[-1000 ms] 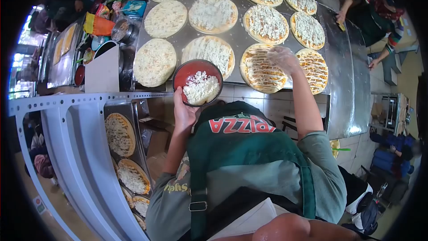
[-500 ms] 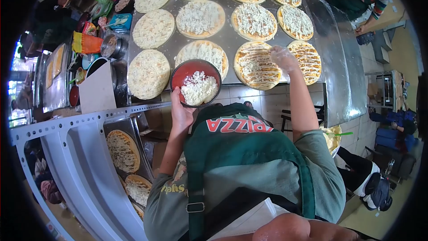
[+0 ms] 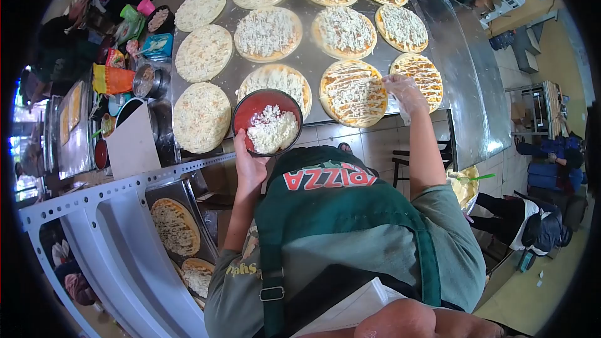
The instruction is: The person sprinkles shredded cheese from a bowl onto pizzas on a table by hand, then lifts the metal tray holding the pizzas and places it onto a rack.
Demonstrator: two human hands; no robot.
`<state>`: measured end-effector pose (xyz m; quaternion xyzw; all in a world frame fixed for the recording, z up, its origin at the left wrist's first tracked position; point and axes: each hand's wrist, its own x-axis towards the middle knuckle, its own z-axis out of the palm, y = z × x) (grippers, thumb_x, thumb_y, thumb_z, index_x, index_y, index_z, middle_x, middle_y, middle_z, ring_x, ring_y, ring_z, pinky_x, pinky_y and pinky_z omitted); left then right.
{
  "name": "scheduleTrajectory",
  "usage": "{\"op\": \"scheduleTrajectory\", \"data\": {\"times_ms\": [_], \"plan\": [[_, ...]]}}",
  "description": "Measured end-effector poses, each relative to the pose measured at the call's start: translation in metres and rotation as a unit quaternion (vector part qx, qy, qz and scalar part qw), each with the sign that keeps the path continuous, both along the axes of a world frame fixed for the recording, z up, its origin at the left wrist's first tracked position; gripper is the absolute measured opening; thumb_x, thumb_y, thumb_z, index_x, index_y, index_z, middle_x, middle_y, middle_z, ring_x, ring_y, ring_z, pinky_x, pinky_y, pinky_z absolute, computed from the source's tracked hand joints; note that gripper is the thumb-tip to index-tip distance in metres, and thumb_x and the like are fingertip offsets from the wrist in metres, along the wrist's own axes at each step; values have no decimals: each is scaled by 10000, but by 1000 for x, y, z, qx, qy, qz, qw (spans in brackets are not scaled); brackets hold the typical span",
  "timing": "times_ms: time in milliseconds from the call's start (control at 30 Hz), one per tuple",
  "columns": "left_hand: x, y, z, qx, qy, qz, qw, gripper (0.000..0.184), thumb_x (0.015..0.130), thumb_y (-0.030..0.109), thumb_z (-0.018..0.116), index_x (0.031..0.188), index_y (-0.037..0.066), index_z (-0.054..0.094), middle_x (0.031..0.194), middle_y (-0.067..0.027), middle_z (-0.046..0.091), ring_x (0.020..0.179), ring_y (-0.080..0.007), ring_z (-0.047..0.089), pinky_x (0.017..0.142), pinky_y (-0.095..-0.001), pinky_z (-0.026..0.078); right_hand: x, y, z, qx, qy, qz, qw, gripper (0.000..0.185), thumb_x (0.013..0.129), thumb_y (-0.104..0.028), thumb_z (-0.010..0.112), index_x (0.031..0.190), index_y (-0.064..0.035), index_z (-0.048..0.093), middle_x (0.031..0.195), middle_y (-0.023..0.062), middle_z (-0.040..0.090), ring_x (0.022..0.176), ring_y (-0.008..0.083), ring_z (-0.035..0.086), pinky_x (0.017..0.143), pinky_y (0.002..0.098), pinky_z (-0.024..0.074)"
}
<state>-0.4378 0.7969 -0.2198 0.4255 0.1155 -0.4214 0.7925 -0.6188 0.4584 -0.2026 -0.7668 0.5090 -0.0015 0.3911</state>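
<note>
My left hand (image 3: 250,166) grips a bowl (image 3: 247,111), red inside with a dark rim, by its lower left side. Crumbly white cheese (image 3: 273,130) lies in it. Over the gap between two sauced pizzas is my right hand (image 3: 405,95), in a clear plastic glove with its fingers together; what they hold is too small to make out. The pizza to its left (image 3: 354,92) has cheese bits over white and brown sauce. The pizza to its right (image 3: 419,81) shows sauce stripes. Other cheese-covered pizzas (image 3: 344,32) lie in rows on the metal table (image 3: 307,15).
A grey metal rack (image 3: 113,189) with pizzas stands at lower left. Bags, an orange pack (image 3: 113,79) and pots (image 3: 149,80) crowd the table's left side. Other people stand beyond the table. A bowl of yellow food (image 3: 463,186) is by my right elbow.
The view has shifted. More cheese bits lie on the pizza left of my right hand, which has moved toward that pizza's right edge. My left hand still holds the bowl.
</note>
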Motion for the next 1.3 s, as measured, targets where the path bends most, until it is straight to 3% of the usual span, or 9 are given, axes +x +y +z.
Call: {"op": "scheduleTrajectory", "data": {"times_ms": [133, 233, 300, 733, 900, 967, 1067, 1133, 1300], "plan": [[1, 3, -5, -5, 12, 0, 1000, 474, 830, 432, 445, 1192, 128, 414, 1182, -36, 489, 1080, -209, 480, 872, -422, 394, -8, -11, -24, 27, -76, 21, 997, 334, 725, -329, 569, 955, -93, 621, 829, 62, 634, 757, 212, 592, 702, 310, 447], [0, 3, -3, 2, 10, 12, 1000, 467, 831, 429, 445, 1191, 134, 414, 1184, -35, 488, 1079, -211, 482, 867, -421, 398, 9, -8, -10, -46, 117, -6, 992, 253, 733, -257, 566, 930, -108, 623, 767, 44, 625, 696, 159, 578, 678, 285, 446], [0, 3, 0, 7, 7, 12, 1000, 466, 831, 429, 445, 1190, 133, 416, 1182, -34, 490, 1077, -212, 484, 866, -421, 400, 16, -21, -32, -234, 116, 96, 960, 229, 737, -256, 533, 902, -138, 638, 838, 47, 639, 758, 210, 604, 704, 311, 464], [-6, 5, -2, -4, -10, 23, 1000, 449, 830, 417, 462, 1171, 135, 388, 1153, -50, 496, 1053, -221, 499, 838, -424, 424, 85, -12, 2, -177, 193, 227, 938, 273, 787, -309, 436, 953, -197, 622, 912, 57, 631, 833, 222, 605, 742, 312, 468], [-8, -7, -10, 28, -32, 3, 999, 453, 865, 400, 415, 1207, 106, 371, 1170, -71, 496, 1075, -231, 491, 864, -431, 418, 98, 50, 58, -186, 74, 240, 950, 254, 823, -178, 423, 982, -99, 604, 988, 133, 595, 888, 254, 577, 788, 356, 439], [-18, -22, 17, 44, -67, 15, 997, 420, 876, 339, 414, 1213, 101, 336, 1144, -82, 497, 1040, -236, 516, 840, -431, 440, 98, 78, 63, 25, -105, 294, 950, 309, 838, -256, 427, 1057, -86, 564, 947, 143, 596, 848, 267, 577, 790, 368, 433], [-22, -34, 11, -50, -124, -2, 991, 473, 848, 174, 444, 1264, 54, 255, 1182, -120, 429, 1082, -217, 460, 881, -343, 407, 103, 120, 64, 16, -115, 470, 875, 351, 830, -310, 457, 1085, -85, 547, 916, 140, 593, 855, 286, 568, 784, 378, 431], [-29, -40, 10, -24, -199, -3, 980, 504, 833, 140, 458, 1287, 42, 263, 1205, -108, 412, 1114, -191, 406, 939, -308, 324, 111, 147, 33, -261, -194, 458, 827, 351, 823, -325, 462, 1038, -65, 562, 933, 147, 586, 880, 305, 556, 782, 396, 427], [-23, -38, 13, -60, -188, -12, 980, 535, 821, 124, 485, 1300, 44, 260, 1232, -108, 384, 1109, -182, 397, 949, -295, 302, 103, 171, 38, -158, -148, 547, 809, 317, 806, -308, 465, 904, -28, 574, 937, 149, 581, 858, 307, 558, 728, 437, 437]]}}
